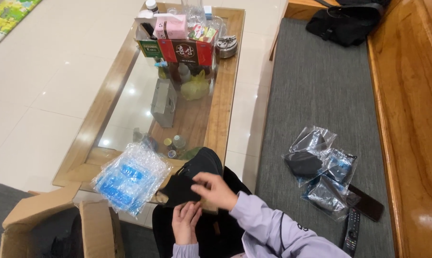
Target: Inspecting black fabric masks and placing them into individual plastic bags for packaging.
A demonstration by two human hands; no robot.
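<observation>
The left hand (185, 220) lies lowest in view, over the lap, fingers curled up against the lower edge of a black cloth mask (180, 190); its grip appears pinched on the fabric, though the fingertips are partly hidden. The right hand (217, 190) reaches across from a lilac sleeve, fingers closed over the right edge of the same mask. The mask hangs between both hands, just above a black bag (204, 162) resting on the knees.

Judgement on handling: the mask looks light, soft and limp, with no stiffness of its own. It should not slip or break, but it will fold and sag. Best hold is at the side edges or ear loops, one edge per hand.

An open cardboard box (58, 224) sits at lower left. Just beyond it, a stack of clear plastic packets with blue contents (130, 176) rests on the near corner of the glass-topped wooden surface (225, 95). On the grey bench cushion to the right lie opened clear wrappers (321, 167), a phone (366, 203) and a remote control (352, 229). Farther along the surface stands a red-and-green carton (178, 50) among bottles.
</observation>
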